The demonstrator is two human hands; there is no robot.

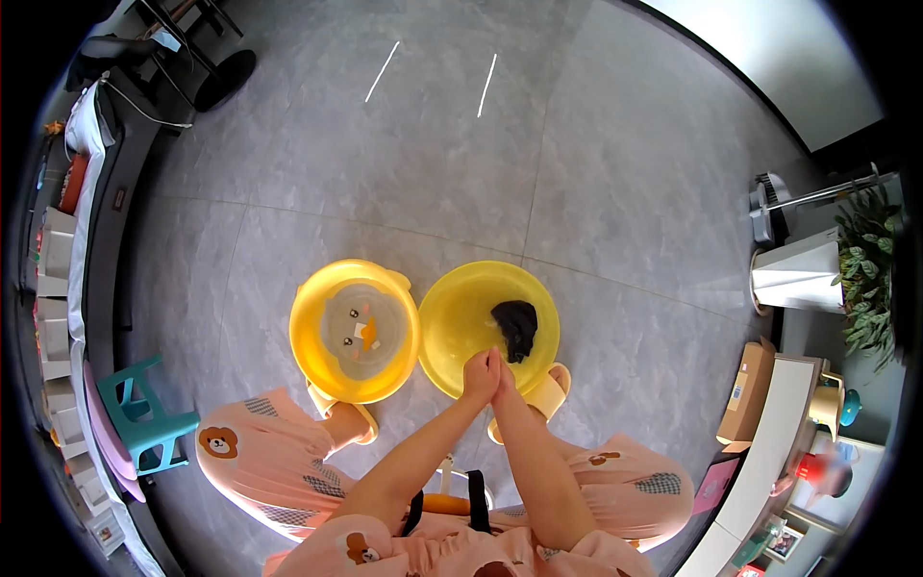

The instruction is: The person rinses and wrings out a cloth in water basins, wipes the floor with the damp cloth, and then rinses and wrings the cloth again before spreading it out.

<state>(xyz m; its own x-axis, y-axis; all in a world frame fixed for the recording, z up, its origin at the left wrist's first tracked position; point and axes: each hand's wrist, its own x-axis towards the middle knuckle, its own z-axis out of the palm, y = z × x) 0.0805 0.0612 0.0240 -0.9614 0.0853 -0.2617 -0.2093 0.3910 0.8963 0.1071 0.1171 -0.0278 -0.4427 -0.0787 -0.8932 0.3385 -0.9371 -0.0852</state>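
Observation:
Both my hands meet over the near edge of a yellow-green basin point(447, 327). My left hand point(479, 373) is closed and pressed against my right hand point(503, 380), whose fingers are also closed; anything between them is hidden. Just beyond them, a dark wet-looking cloth point(516, 329) lies bunched in the right part of this basin. An orange-yellow basin point(306, 332) with a duck face on its bottom stands to the left, its side close against the other basin.
Slippered feet stand close behind the basins. A teal stool point(144, 420) is at the left, beside shelving. On the right are a white planter point(796, 272) with a leafy plant, a cardboard box point(748, 394) and a white cabinet point(769, 452).

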